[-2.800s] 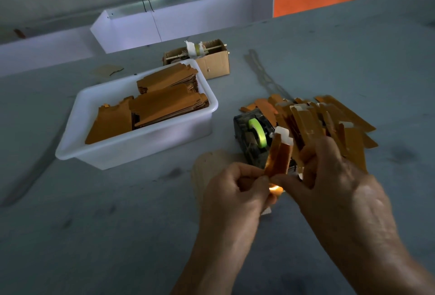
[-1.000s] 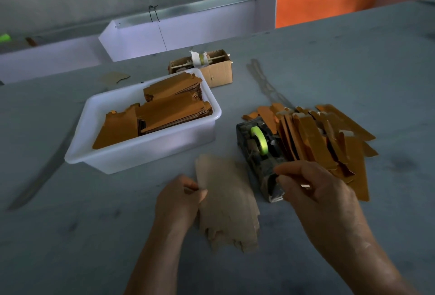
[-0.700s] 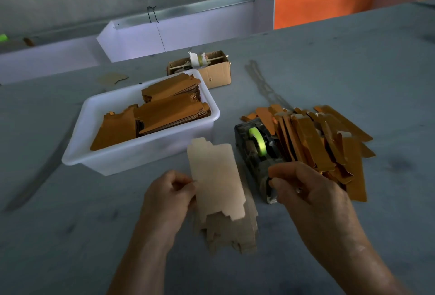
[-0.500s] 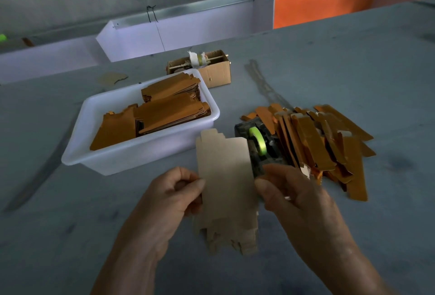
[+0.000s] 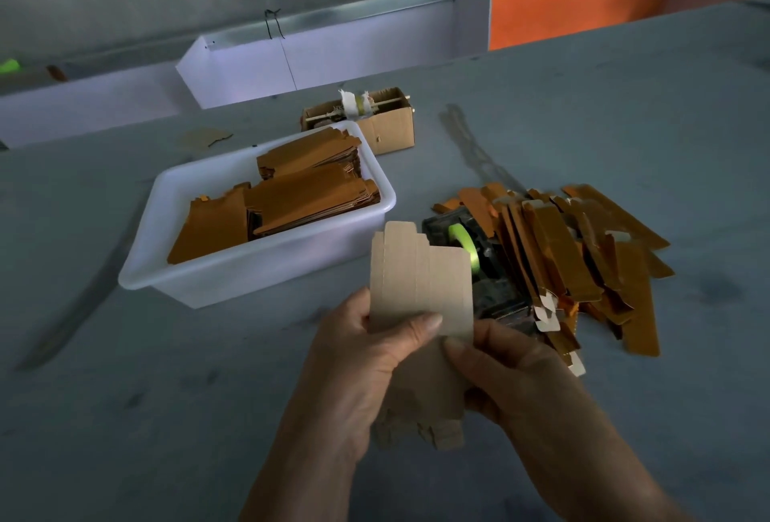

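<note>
Cardboard blank pinched by left grip and right grip; tape dispenser just behind.

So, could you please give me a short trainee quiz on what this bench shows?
1. True or false: the left hand and the right hand both hold the flat cardboard blank.
2. Where does the tape dispenser stand relative to the white tub?
A) inside it
B) to its right, beside the pile of orange pieces
C) behind it
3. What colour is the tape roll in the dispenser?

Key: 1 true; 2 B; 3 green.
</note>
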Motion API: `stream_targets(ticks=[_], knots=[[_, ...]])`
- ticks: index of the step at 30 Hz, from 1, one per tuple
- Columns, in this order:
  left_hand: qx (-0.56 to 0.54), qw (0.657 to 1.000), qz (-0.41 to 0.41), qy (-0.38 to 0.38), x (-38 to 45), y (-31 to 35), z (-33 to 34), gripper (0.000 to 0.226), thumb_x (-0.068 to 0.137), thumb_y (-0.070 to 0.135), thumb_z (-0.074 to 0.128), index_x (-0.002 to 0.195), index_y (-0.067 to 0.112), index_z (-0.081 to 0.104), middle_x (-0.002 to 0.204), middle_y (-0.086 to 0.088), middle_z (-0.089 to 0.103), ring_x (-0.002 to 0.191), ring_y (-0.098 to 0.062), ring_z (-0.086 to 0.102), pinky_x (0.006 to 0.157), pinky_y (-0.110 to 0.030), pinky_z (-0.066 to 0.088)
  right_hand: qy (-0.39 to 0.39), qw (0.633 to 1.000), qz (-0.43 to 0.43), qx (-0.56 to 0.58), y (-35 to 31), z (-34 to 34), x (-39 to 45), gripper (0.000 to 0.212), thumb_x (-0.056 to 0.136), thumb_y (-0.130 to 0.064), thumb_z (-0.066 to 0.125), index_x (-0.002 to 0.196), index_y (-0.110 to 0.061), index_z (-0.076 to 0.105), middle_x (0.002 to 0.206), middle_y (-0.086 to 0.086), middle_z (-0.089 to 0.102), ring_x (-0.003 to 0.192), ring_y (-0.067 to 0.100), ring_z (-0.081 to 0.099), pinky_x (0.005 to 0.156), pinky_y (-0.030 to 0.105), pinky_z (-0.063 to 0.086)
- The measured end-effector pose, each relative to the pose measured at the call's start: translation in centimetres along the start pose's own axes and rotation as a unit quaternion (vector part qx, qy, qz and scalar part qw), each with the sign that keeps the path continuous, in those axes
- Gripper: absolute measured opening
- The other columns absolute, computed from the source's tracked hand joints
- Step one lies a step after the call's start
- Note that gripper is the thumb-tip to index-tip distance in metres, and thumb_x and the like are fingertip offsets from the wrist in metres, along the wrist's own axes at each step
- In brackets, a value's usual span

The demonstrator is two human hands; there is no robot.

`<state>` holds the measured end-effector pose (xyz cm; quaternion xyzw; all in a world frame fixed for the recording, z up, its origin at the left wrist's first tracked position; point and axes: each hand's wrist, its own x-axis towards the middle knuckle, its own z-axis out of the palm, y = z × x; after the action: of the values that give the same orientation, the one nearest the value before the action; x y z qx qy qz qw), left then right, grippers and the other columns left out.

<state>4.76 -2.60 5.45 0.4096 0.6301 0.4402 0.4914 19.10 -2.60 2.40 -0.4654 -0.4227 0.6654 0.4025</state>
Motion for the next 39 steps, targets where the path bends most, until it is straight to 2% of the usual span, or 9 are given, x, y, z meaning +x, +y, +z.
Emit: stream_targets(ticks=[5,12,19,22,26,30,33,36,39], knots=[[-0.004,1.0,-0.008,-0.003,0.3,-0.2,0.2,0.023,0.068,0.024,0.08,0.091,0.022,0.074,0.083,0.003,0.076,0.079,-0.013,0.072,0.072,-0.03,0.053,0.103,0.98,-0.083,-0.145,-0.2,0.0,-0.1,0.005,0.078,-0.03,0.067,0.083,-0.03,0.066,0.077,-0.013,0.07,0.075,0.006,0.065,0.069,0.029,0.057],[0.016,0.999,0.008,0.044,0.0,-0.7,1.4,0.009,0.078,0.016,0.076,0.082,0.024,0.075,0.076,0.001,0.075,0.073,-0.018,0.071,0.068,-0.039,0.058,0.182,0.909,-0.213,-0.31,0.1,1.4,-0.6,0.028,0.075,-0.027,0.07,0.084,-0.033,0.045,0.081,-0.024,0.059,0.073,-0.006,0.056,0.059,0.01,0.045],[0.014,0.998,0.053,0.016,-0.5,-0.2,1.6,0.008,0.084,0.015,0.068,0.081,0.019,0.073,0.073,-0.01,0.071,0.067,-0.023,0.069,0.059,-0.035,0.056,0.063,0.945,-0.238,-0.217,-0.3,1.4,-1.7,0.034,0.086,-0.042,0.052,0.12,-0.045,0.046,0.08,-0.015,0.066,0.07,0.001,0.066,0.059,0.012,0.051],[0.037,0.996,0.065,-0.049,-0.7,0.0,1.3,0.029,0.087,0.043,0.06,0.084,0.016,0.07,0.08,-0.01,0.071,0.076,-0.024,0.069,0.069,-0.036,0.055,0.083,0.935,-0.237,-0.251,-0.3,1.1,-1.2,0.036,0.09,-0.037,0.05,0.126,-0.041,0.049,0.085,-0.013,0.068,0.075,-0.001,0.067,0.064,0.013,0.053],[0.082,0.992,0.085,-0.045,-0.8,0.1,1.1,0.016,0.094,0.033,0.059,0.089,0.025,0.072,0.08,0.004,0.073,0.074,-0.008,0.069,0.062,-0.019,0.051,0.1,0.936,-0.212,-0.261,-0.7,0.9,-1.1,0.032,0.082,-0.037,0.058,0.114,-0.041,0.055,0.083,-0.013,0.069,0.073,-0.004,0.066,0.066,0.014,0.055],[0.066,0.99,0.033,-0.124,-0.9,0.2,0.3,0.014,0.091,0.027,0.06,0.094,0.027,0.074,0.089,0.001,0.075,0.088,-0.014,0.07,0.084,-0.033,0.052,0.147,0.938,-0.179,-0.258,-0.9,0.1,-0.8,0.029,0.07,-0.055,0.051,0.09,-0.037,0.061,0.076,-0.014,0.063,0.078,-0.007,0.059,0.065,0.006,0.046],[0.05,0.986,0.008,-0.159,-1.0,0.3,0.5,0.012,0.087,0.022,0.065,0.097,0.023,0.071,0.089,0.001,0.076,0.088,-0.014,0.071,0.084,-0.035,0.054,0.071,0.99,-0.08,-0.089,-1.2,-0.2,-0.6,0.027,0.068,-0.046,0.06,0.08,-0.025,0.071,0.069,-0.006,0.066,0.07,0.006,0.062,0.067,0.018,0.052],[0.05,0.992,-0.011,-0.114,-0.9,0.1,0.9,0.015,0.076,0.033,0.073,0.087,0.023,0.068,0.08,0.002,0.074,0.076,-0.017,0.07,0.072,-0.038,0.054,0.055,0.998,-0.033,0.005,-1.2,-0.4,-0.4,0.022,0.064,-0.037,0.062,0.077,-0.023,0.073,0.07,0.001,0.068,0.071,0.016,0.064,0.075,0.034,0.055],[0.069,0.996,0.027,-0.054,-1.0,0.0,1.1,0.006,0.076,0.031,0.075,0.074,0.029,0.07,0.062,0.009,0.066,0.06,-0.004,0.06,0.058,-0.021,0.045,0.071,0.997,-0.033,0.017,-1.0,-0.4,-0.3,0.026,0.062,-0.037,0.062,0.079,-0.021,0.073,0.075,0.002,0.071,0.075,0.017,0.068,0.074,0.034,0.056]])
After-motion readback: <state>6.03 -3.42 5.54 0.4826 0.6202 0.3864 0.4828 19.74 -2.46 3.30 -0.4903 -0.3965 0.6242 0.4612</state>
